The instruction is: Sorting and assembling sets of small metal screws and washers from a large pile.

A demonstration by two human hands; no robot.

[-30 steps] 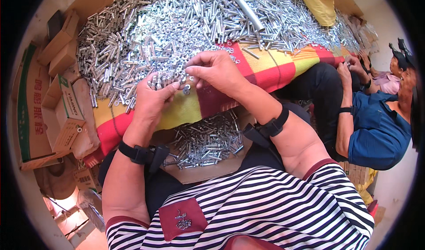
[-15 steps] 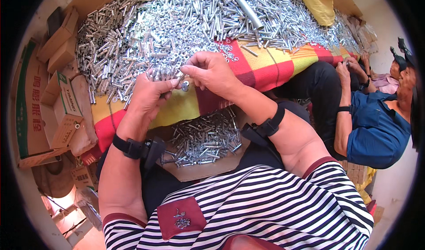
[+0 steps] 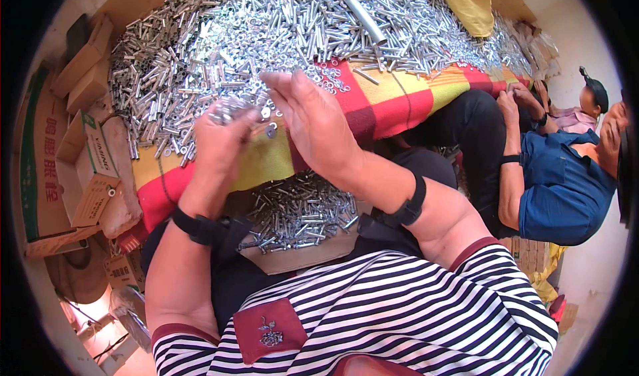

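my left hand (image 3: 221, 141) grips blurred metal pieces (image 3: 229, 109); my right hand (image 3: 319, 123) is flat, seemingly bare. bolts (image 3: 303, 217) at six o'clock look done; the loose pile (image 3: 266, 33) at twelve seems left.

Small hardware assembly wkshop, I'd say: huge heap of loose metal sleeves (image 3: 150, 63) & nuts/washers (image 3: 243, 39) on a checked blanket (image 3: 413, 99), open cardbd box (image 3: 299, 263) w/ bolts (image 3: 299, 223) below its edge, printed ctns (image 3: 50, 169) stacked L, yellow plastic sack (image 3: 469, 6) by the heap, co-worker in blue shirt (image 3: 562, 186) seated alongside, R.
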